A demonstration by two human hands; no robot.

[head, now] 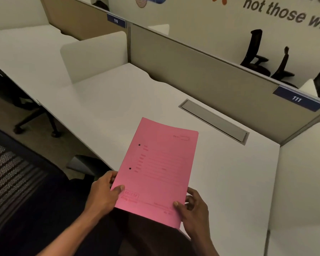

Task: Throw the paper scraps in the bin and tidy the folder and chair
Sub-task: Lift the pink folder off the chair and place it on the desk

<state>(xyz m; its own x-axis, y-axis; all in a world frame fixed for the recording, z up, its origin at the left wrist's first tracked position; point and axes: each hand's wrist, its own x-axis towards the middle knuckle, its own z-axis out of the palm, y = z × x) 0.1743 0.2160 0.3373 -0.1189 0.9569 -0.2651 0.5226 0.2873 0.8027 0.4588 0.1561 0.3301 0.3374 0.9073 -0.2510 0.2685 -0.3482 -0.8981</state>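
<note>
I hold the pink card folder (159,169) by its near corners, my left hand (104,193) pinching one with thumb on top, my right hand (192,209) gripping the other. It is flat, rectangular, with two punched holes and faint printed lines, over the near edge of the smooth white counter (229,182). A grey metal cable hatch (213,121) lies shut beyond it.

You have a folder (158,169) of thin matt pink card with faint printed lines, lying over a surface (107,100) of smooth white laminate with a soft sheen. The cable flap (213,121) looks like brushed grey metal; the partition (192,71) looks cloth-covered.
</note>
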